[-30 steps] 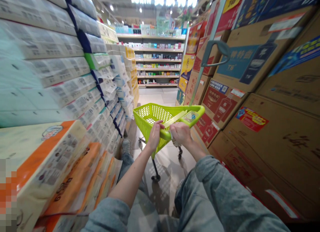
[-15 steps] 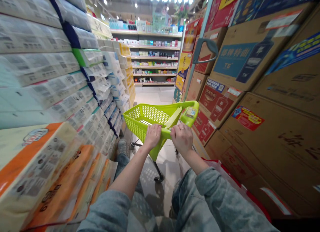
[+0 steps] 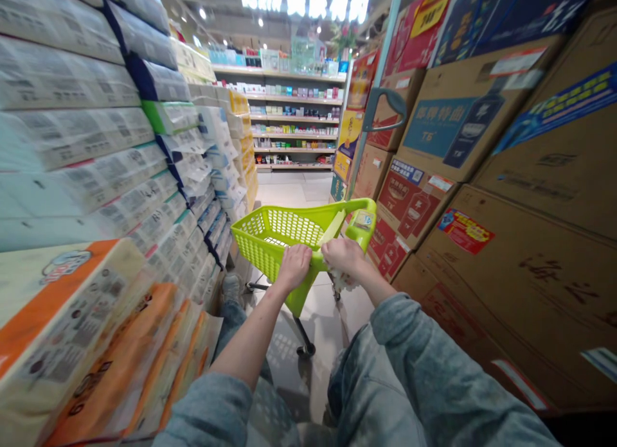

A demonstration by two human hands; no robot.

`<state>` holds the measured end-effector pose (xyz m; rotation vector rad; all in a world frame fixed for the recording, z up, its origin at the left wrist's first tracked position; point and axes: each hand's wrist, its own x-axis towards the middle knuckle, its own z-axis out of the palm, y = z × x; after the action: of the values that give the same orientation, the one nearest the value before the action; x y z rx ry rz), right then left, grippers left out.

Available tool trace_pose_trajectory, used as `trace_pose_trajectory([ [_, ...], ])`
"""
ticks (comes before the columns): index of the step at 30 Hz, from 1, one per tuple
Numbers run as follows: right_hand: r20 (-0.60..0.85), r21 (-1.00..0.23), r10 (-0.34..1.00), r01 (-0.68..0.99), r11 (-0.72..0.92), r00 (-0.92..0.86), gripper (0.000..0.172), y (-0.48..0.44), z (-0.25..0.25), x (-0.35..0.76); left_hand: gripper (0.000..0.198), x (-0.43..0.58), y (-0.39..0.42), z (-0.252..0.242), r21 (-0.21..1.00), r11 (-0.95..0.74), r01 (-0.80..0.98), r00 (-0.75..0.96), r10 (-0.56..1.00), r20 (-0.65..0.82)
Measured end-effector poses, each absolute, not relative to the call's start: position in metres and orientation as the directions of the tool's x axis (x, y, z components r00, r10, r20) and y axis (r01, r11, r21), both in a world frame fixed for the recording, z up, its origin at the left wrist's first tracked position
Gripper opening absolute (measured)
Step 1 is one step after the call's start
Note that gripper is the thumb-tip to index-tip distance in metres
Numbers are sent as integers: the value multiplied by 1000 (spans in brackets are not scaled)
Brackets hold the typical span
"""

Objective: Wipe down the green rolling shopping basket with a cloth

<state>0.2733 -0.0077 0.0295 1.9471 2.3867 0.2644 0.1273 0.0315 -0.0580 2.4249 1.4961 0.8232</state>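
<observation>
A lime-green shopping cart (image 3: 258, 241) with a perforated basket stands in front of me in a narrow aisle. Its basket looks bare inside, apart from a pale yellow-green flap (image 3: 332, 228) near the handle end. My left hand (image 3: 295, 265) is closed over the cart's near edge. Beside it, my right hand (image 3: 343, 254) is a closed fist at the handle loop (image 3: 370, 210); its fingertips are partly hidden. Something whitish and crumpled (image 3: 343, 281) shows just under my right hand, too blurred to name.
Stacked tissue packs (image 3: 120, 171) line the left, with orange-and-cream packs (image 3: 110, 357) close by. Tall cardboard boxes (image 3: 520, 261) wall the right side. A grey-blue pole with a handle (image 3: 385, 106) stands among them. Shelves of small goods (image 3: 299, 119) cross the far end.
My right hand has turned and shifted left along the handle. The cart sits slightly lower and further left in view. A red-edged item by my right sleeve is out of sight.
</observation>
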Motion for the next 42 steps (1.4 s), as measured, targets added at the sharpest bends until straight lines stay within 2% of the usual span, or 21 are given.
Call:
trace_pose_trajectory([
  [3, 129, 52, 989, 997, 63, -69, 38, -9, 27, 274, 33, 128, 30, -58, 447, -476, 757, 341, 872, 352],
  [7, 324, -63, 945, 998, -24, 43, 47, -19, 15, 263, 33, 123, 31, -61, 454, -477, 752, 340, 872, 353],
  [11, 473, -69, 879, 992, 105, -61, 40, -36, 4, 253, 35, 109, 36, -67, 436, -516, 737, 365, 847, 387],
  [16, 596, -2, 687, 854, 520, -416, 29, -47, -2, 271, 36, 94, 46, -70, 490, -565, 664, 400, 822, 406],
  [18, 612, 5, 627, 794, 607, -483, 30, -42, -3, 290, 37, 93, 49, -69, 516, -570, 639, 413, 820, 396],
  [23, 635, -33, 605, 766, 642, -480, 35, -25, -6, 332, 38, 101, 55, -66, 539, -581, 610, 434, 814, 386],
  [28, 699, -150, 669, 863, 482, -252, 38, -25, -12, 322, 39, 109, 59, -66, 555, -595, 582, 445, 804, 395],
  [32, 657, -173, 747, 943, 285, -106, 39, -29, -8, 292, 40, 111, 56, -70, 621, -535, 573, 304, 842, 445],
  [34, 583, -163, 810, 968, 191, -62, 39, -27, -2, 279, 41, 110, 52, -71, 649, -502, 572, 217, 855, 470],
  [37, 425, -182, 905, 982, 60, 23, 41, -21, 11, 265, 41, 106, 47, -69, 625, -515, 587, 214, 843, 493],
  [39, 351, -188, 936, 982, 34, 35, 44, -16, 17, 262, 41, 103, 45, -66, 593, -524, 611, 248, 839, 485],
  [42, 317, -182, 948, 980, 80, -19, 46, -9, 22, 264, 42, 100, 44, -64, 568, -502, 653, 264, 853, 450],
])
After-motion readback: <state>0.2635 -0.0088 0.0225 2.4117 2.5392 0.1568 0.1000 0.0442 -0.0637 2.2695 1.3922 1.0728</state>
